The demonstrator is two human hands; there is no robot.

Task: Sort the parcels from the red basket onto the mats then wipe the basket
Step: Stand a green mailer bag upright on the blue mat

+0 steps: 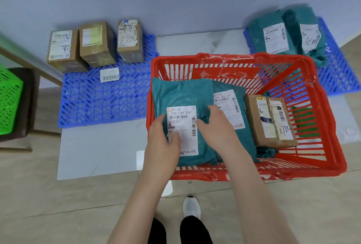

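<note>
The left hand (pixel 162 140) and right hand (pixel 216 128) are bare, and so are both forearms (pixel 252 195), uncovered all the way to the bottom edge of view. The left thumbnail (pixel 170 136) looks short and plain. Lower down the legs are in black trousers (pixel 195 231). One foot shows in a white shoe (pixel 191 207) with a rounded toe.

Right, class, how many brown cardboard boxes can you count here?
4. The left box, middle box and right box stand at the back of the left blue mat; the fourth box lies in the red basket beside teal bags, which may hide more.
</note>
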